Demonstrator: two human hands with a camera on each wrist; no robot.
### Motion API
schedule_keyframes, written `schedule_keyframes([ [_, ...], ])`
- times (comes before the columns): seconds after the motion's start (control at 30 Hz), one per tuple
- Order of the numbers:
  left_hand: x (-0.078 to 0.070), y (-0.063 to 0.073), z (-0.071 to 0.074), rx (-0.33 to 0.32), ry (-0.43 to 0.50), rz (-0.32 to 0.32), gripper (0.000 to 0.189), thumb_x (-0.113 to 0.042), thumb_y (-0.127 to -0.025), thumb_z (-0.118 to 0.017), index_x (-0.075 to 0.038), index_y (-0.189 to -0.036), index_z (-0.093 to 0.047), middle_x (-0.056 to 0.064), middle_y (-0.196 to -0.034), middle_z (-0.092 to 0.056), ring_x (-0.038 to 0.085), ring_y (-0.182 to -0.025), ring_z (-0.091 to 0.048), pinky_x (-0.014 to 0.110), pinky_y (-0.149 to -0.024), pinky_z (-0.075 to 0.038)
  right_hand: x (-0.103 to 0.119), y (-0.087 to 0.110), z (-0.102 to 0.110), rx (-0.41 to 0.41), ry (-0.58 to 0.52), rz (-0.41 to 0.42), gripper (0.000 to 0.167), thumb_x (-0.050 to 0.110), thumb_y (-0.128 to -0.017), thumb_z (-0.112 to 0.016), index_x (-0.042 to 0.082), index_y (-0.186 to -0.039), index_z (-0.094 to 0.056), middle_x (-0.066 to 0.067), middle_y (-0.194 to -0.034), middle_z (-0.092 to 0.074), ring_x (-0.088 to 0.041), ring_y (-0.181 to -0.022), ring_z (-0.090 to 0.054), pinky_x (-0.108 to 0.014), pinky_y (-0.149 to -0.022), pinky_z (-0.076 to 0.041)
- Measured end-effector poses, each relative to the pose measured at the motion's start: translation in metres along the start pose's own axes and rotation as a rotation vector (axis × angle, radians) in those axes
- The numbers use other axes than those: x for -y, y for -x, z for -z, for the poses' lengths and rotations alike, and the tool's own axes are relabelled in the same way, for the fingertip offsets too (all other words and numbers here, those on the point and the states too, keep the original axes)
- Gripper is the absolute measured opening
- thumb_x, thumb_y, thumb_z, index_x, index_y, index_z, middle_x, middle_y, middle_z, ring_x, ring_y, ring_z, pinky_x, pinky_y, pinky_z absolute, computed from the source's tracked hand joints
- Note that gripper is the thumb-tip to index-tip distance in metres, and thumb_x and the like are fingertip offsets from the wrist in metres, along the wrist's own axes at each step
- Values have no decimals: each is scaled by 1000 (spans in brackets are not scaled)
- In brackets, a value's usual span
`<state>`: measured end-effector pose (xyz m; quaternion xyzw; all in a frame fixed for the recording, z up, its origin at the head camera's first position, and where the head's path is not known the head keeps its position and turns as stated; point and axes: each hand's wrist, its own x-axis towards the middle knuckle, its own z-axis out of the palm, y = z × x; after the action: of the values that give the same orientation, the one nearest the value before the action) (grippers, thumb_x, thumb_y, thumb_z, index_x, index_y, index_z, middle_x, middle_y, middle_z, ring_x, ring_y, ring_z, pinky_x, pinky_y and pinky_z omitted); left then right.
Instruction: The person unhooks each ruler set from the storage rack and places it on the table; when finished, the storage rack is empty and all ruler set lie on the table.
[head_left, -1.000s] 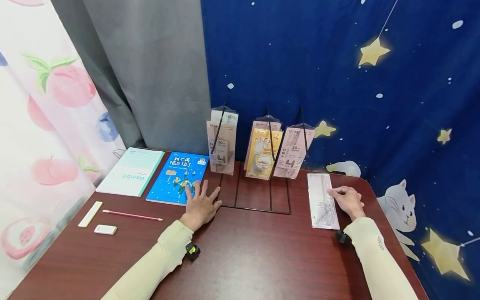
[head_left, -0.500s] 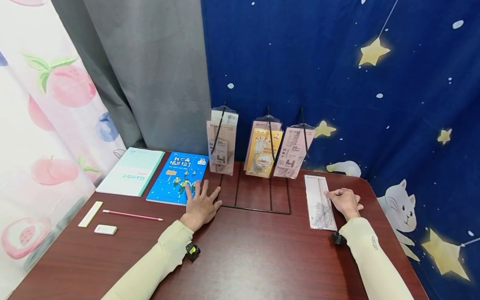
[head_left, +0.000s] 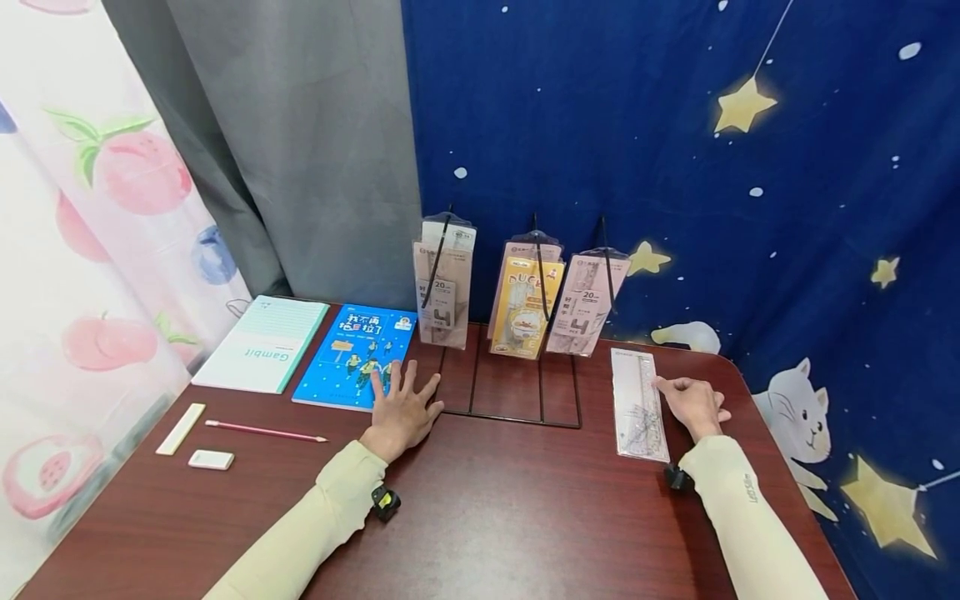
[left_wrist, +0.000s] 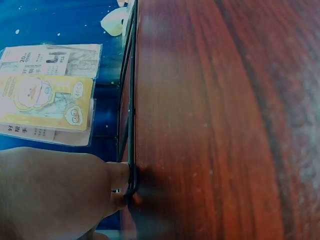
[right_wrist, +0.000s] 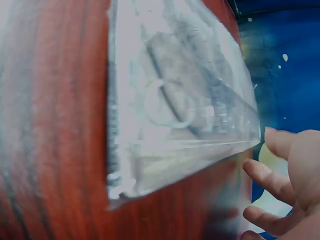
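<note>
A clear flat packet with a ruler set [head_left: 637, 404] lies on the right side of the table. At its right edge is my right hand [head_left: 693, 406], its thumb and index fingertips right at the plastic in the head view. In the right wrist view the fingers [right_wrist: 272, 182] stand apart from one another, beside the packet's far edge. My left hand [head_left: 401, 414] lies palm down with spread fingers, over the front left corner of the black wire rack [head_left: 517, 418]. Its fingertips overlap the lower right corner of a blue book [head_left: 356, 354].
On the rack's hooks hang several carded packets, including a yellow one [head_left: 527, 308] and pink ones [head_left: 588, 304]. A notebook [head_left: 258, 342] lies left of the book. Nearer are a pencil [head_left: 266, 431], a white eraser [head_left: 212, 459] and a pale strip [head_left: 181, 428].
The ruler set packet has slid a little to the left and turned slightly, and my right hand has shifted left with it. My left hand has stayed in place.
</note>
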<state>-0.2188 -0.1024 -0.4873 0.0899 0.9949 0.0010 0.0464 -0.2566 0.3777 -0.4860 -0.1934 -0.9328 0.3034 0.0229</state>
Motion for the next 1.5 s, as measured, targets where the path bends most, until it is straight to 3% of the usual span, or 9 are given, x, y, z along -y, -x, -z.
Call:
schedule_keyframes([
  [0.13,1,0,-1,-7,-7,-2,58,-48,-108,-46,-25,-161,-40,22,-169,-28,49,-158,-18,75,-122,-13,8,1,4,-80,-52,44,47,39,-104,-58,-1,-125,-71,-29,-143,-56,-59,-136,-32,-77,-104,-17],
  [0.23,1,1,0,-15,-15,-4,58,-48,-108,-47,-25,-160,-42,22,-168,-29,49,-157,-19,74,-122,-14,20,2,7,-125,-99,127,43,36,-104,-60,1,-126,-72,-24,-149,-55,-53,-142,-35,-74,-108,-21],
  [0.37,0,2,2,-14,-17,-2,58,-47,-108,-47,-25,-160,-41,22,-168,-29,48,-157,-19,74,-123,-14,41,5,9,-153,-211,275,43,35,-102,-66,1,-127,-72,-22,-149,-57,-43,-144,-45,-62,-118,-31],
  [0.53,0,3,0,-33,-10,-6,57,-47,-108,-47,-25,-160,-43,22,-167,-31,49,-157,-21,74,-122,-15,73,10,13,-143,-330,404,45,39,-100,-70,5,-129,-73,-18,-149,-59,-35,-144,-49,-53,-118,-39],
  [0.7,0,3,0,-44,-26,-6,56,-47,-108,-46,-25,-159,-43,22,-167,-31,49,-157,-20,74,-122,-15,103,10,21,-104,-347,434,55,51,-98,-68,13,-137,-70,-8,-155,-55,-32,-146,-48,-53,-116,-41],
  [0.97,-1,3,1,-30,-56,-4,57,-48,-109,-44,-26,-161,-41,21,-168,-30,48,-158,-18,73,-123,-13,134,2,36,-69,-411,463,61,53,-95,-70,11,-139,-68,-7,-156,-54,-27,-150,-44,-53,-120,-37],
  [1.23,-5,1,0,-32,-50,-8,56,-49,-109,-42,-27,-161,-39,21,-169,-29,48,-158,-18,72,-124,-13,145,2,40,-93,-396,468,53,45,-98,-70,1,-127,-73,-8,-149,-61,-24,-146,-48,-52,-117,-42],
  [1.5,1,0,-5,-34,-52,2,55,-48,-110,-39,-27,-162,-39,20,-169,-29,48,-158,-17,72,-124,-11,148,8,38,-108,-382,490,45,43,-99,-70,0,-114,-76,-8,-143,-63,-22,-142,-51,-38,-106,-43],
])
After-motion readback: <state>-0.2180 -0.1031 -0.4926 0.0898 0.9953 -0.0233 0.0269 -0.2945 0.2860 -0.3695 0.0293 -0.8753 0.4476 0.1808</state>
